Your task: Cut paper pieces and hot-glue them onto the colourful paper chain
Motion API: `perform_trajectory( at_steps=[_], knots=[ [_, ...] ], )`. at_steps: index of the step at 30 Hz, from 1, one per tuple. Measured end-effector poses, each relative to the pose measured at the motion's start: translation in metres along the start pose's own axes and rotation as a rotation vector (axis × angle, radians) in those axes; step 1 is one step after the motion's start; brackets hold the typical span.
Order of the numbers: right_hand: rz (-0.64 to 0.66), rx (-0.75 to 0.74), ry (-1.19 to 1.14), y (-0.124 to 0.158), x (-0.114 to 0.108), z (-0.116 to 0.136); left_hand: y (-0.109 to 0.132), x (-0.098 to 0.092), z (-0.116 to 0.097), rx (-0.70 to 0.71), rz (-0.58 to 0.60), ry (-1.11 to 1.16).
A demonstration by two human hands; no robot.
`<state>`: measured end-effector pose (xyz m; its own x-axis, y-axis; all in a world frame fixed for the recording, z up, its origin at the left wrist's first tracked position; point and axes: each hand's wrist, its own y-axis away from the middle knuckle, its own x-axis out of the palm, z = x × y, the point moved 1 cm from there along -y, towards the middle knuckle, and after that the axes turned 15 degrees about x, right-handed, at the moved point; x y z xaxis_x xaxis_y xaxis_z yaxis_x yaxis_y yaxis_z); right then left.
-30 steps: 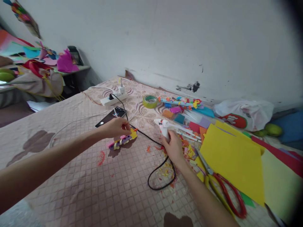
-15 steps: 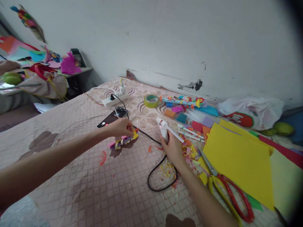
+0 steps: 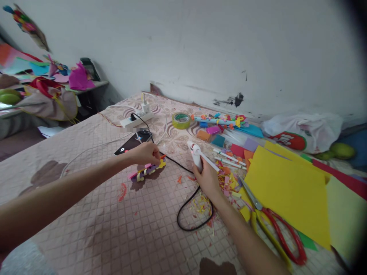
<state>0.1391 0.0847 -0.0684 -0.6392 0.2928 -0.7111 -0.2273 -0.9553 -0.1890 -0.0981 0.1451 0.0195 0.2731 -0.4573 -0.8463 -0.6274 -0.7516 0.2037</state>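
Note:
My left hand (image 3: 146,152) is closed, its fingertips pinched at the far end of a small strip of foam flowers (image 3: 145,172) in purple, cream, pink and yellow. The fingers hide part of that end. In my right hand (image 3: 208,176) is a white hot glue gun (image 3: 196,156), its nozzle pointing up and away toward the wall. A black cord (image 3: 179,212) runs from it in a loop over the tablecloth. Just beyond my left hand lies a black phone (image 3: 130,143). The glue gun and the foam strip are apart.
A power strip (image 3: 136,120) with plugs and a roll of yellow tape (image 3: 181,121) lie further back. At right are foam scraps (image 3: 226,181), white pens (image 3: 231,163), large scissors (image 3: 258,206), yellow sheets (image 3: 286,191) and a plastic bag (image 3: 304,131). The tablecloth (image 3: 137,229) has quilted squares.
The view has shifted slightly, so everything sits a little further left. My left hand stays at the foam strip and my right hand keeps the glue gun at nearly the same place.

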Motion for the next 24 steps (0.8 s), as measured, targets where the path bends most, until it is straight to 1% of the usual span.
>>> perform_trajectory(
  at_steps=[15, 24],
  knots=[
    [-0.011, -0.013, 0.010, 0.0028, -0.0042, 0.0048, -0.0022, 0.0033, 0.0016, -0.039, 0.003, -0.001],
    [-0.010, -0.007, 0.013, 0.0039, -0.0053, 0.0060, -0.0040, 0.0060, -0.0014, -0.028, -0.010, -0.021]
  ],
)
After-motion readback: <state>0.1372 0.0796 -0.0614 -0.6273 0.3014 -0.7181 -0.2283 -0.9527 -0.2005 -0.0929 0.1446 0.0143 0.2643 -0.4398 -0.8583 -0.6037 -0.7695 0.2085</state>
